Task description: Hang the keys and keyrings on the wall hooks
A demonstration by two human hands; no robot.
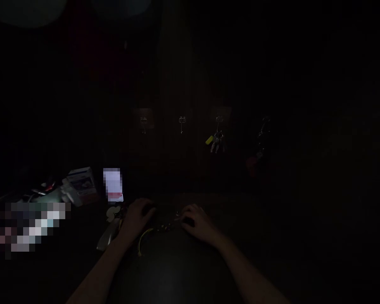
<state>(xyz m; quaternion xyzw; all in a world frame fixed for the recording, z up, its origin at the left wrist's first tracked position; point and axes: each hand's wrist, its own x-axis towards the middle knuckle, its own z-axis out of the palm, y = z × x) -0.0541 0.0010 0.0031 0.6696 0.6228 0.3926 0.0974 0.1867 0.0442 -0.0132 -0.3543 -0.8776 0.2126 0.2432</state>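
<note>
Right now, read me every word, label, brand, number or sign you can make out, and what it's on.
None can be read.
Box: print too dark and blurred.
Lit screen: pixelated, illegible.
Yellow tag: too small to tell if marked.
Small bits: too dark to tell.

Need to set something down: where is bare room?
Apparently the near tabletop between left forearm and right forearm, short of the yellow cord. Crowded: left of the left hand, around the box and lit screen. Farther right, too dark to tell.
</note>
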